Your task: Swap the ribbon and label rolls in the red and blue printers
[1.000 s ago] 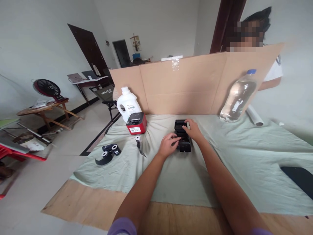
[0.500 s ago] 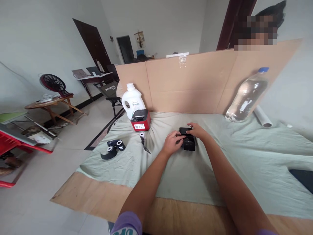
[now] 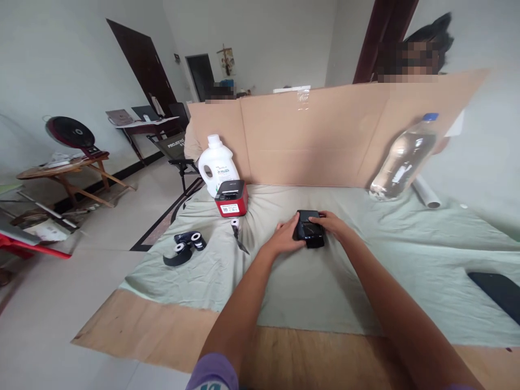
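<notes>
A small glossy black receipt printer (image 3: 312, 234) rests on the green cloth, its lid down. My left hand (image 3: 287, 236) is wrapped against its left side, thumb near the front edge. My right hand (image 3: 331, 223) grips its right side, one finger lying across the top. Left of them, a small paper roll (image 3: 235, 222) has a dark strip trailing from it. Several more dark rolls (image 3: 195, 241) lie farther left, one partly unrolled. Behind these stands a red and black boxy printer (image 3: 231, 199).
A white detergent jug (image 3: 219, 165) stands behind the red printer, before a cardboard barrier (image 3: 304, 141). At right are a clear bottle (image 3: 404, 157) leaning on the cardboard, a white tube (image 3: 426, 192) and a dark phone (image 3: 495, 292). Other people are behind the barrier.
The black printer's lid has gone from open to closed. My left hand has moved from its top to its left side; my right hand has shifted down along the right. The view has turned slightly.
</notes>
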The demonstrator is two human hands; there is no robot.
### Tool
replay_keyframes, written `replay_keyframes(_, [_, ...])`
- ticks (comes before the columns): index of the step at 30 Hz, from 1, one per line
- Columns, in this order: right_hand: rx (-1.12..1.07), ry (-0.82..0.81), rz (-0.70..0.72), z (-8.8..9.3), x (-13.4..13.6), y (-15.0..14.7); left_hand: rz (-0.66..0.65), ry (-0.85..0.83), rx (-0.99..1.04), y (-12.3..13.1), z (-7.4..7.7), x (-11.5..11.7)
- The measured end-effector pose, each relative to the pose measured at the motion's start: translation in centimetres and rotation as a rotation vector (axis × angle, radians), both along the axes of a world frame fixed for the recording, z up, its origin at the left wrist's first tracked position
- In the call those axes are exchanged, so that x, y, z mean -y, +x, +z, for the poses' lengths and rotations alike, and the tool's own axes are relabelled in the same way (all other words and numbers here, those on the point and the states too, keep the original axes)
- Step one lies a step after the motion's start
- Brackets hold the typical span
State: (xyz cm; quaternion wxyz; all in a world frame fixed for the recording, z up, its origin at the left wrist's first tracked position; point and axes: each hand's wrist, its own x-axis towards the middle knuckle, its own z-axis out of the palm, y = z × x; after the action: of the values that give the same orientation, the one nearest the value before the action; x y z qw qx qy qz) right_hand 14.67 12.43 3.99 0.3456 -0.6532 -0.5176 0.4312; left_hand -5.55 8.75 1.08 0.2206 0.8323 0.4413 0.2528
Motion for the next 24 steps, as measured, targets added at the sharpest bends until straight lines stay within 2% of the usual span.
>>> replay_keyframes(2, [-0.051,0.077,-0.024,-0.6,0.9,-0.4,-0.035,-0.005,-0.035,0.0,-0.2,0.2])
replay_keyframes(5, [-0.085,0.212,-0.024,-1.2,1.8,-0.3,0.049,-0.001,-0.052,1.2,-0.1,0.2])
replay_keyframes(7, [-0.089,0.295,-0.061,-0.9,1.8,1.0,0.084,-0.005,-0.058,3.1,0.6,-0.3])
replay_keyframes(9, [-0.061,0.35,-0.15,-0.1,1.1,3.7,0.086,0.006,-0.054,6.1,1.6,-1.5])
replay_keyframes(12, [-0.042,0.432,-0.283,1.2,-0.2,9.8,0.025,0.032,-0.042,12.7,2.7,-4.5])
replay_keyframes(14, [-0.085,0.475,-0.348,1.5,-0.9,14.2,-0.045,0.039,-0.034,17.6,2.7,-6.7])
replay_keyframes(17, [-0.174,0.477,-0.434,0.7,-1.9,19.7,-0.121,0.034,-0.041,23.9,1.7,-9.4])
replay_keyframes(20, [-0.21,0.481,-0.466,-0.9,-2.5,23.0,-0.17,0.02,-0.053,27.4,0.6,-11.2])
replay_keyframes(24, [-0.154,0.488,-0.445,-2.4,-2.7,25.0,-0.208,0.011,-0.049,29.0,-0.2,-11.7])
